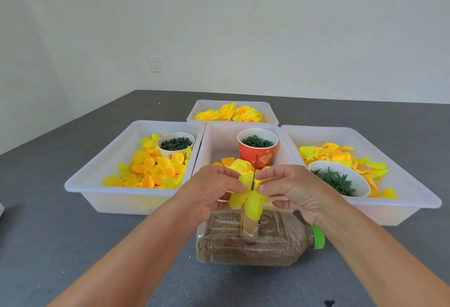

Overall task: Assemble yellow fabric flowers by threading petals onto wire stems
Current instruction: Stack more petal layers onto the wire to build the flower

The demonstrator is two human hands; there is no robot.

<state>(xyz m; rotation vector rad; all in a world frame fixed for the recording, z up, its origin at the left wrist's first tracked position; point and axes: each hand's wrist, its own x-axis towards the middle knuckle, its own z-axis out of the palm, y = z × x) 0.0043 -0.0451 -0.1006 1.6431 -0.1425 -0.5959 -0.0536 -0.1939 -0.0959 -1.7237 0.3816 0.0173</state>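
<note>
While both hands met just above the lying bottle (253, 245), the left hand (214, 191) and right hand (289, 188) pinched a yellow petal piece (250, 199) threaded on a thin dark wire stem (254, 172), close before the middle tray's (207, 151) near rim; bare grey tabletop (73, 245) lay open at either side.

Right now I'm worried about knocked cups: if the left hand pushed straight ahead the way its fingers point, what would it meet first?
The left hand points right, so it would meet the yellow petal layer and wire stem, then probably the right hand.

Yellow petals (250, 199) on seemingly upright wire stem (254, 172)
</note>
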